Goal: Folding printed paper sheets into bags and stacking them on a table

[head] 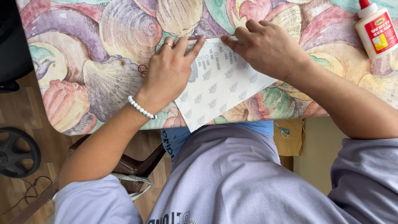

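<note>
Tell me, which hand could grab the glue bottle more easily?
Probably the right hand. The glue bottle stands at the table's far right corner, on that hand's side. The left hand presses the paper farther away and would have to cross over the right arm.

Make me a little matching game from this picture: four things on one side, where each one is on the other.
Things:
1. glue bottle
2. white paper sheet
3. bead bracelet
4. scissors

Places:
A. on the left wrist
B. below the table edge, on a yellow surface
C. top right corner of the table
D. flat under both hands

Pairs: 1-C, 2-D, 3-A, 4-B
</note>
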